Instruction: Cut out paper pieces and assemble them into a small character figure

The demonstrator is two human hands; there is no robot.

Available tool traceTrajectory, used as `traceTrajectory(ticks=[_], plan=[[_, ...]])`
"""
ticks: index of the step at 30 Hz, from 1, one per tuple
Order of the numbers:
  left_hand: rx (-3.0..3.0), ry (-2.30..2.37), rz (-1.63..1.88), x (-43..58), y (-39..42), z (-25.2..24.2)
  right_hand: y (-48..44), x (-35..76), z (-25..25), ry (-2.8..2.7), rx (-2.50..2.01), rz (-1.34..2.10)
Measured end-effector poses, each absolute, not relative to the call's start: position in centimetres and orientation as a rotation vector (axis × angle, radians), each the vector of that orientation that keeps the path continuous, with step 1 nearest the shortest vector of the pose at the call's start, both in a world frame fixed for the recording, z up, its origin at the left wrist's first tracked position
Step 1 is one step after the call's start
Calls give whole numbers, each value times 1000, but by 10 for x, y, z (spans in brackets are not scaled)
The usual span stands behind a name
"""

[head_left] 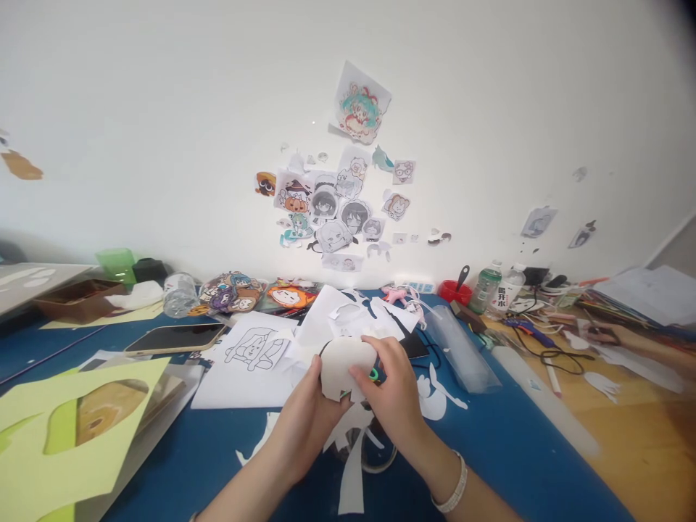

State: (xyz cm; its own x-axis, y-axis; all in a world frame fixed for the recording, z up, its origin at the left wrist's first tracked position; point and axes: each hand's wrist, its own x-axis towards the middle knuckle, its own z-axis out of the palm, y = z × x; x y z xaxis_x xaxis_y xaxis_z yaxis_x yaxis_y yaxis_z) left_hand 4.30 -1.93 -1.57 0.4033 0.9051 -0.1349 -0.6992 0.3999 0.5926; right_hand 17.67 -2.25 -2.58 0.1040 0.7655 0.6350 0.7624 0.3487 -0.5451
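A rounded off-white paper or card cutout [342, 366] is held up in front of me, its plain side facing me. My left hand [309, 406] grips its left and lower edge, with the thumb along the side. The fingers of my right hand [396, 388] close on its right edge, the thumb pressed on its face. Something bright green shows beside the right fingers; I cannot make out what it is. Below both hands lie strips of white scrap paper [352, 482]. A sheet with a line-drawn character [255, 349] rests left of the cutout.
Yellow cut-out card [103, 420] lies at left, near a phone [175, 338]. Colourful character cutouts [233, 291], a red cup [455, 291] and bottles [486, 284] line the back. A clear plastic sleeve [462, 351] lies right. Another person's hand [601, 333] appears at far right.
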Motion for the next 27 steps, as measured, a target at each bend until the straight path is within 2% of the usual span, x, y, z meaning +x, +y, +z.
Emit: traceTrajectory(ticks=[12, 27], plan=[[464, 423, 1051, 40, -18, -16, -20, 182, -29, -1642, -1216, 216], [314, 321, 953, 37, -17, -10, -25, 177, -30, -1733, -1227, 94]])
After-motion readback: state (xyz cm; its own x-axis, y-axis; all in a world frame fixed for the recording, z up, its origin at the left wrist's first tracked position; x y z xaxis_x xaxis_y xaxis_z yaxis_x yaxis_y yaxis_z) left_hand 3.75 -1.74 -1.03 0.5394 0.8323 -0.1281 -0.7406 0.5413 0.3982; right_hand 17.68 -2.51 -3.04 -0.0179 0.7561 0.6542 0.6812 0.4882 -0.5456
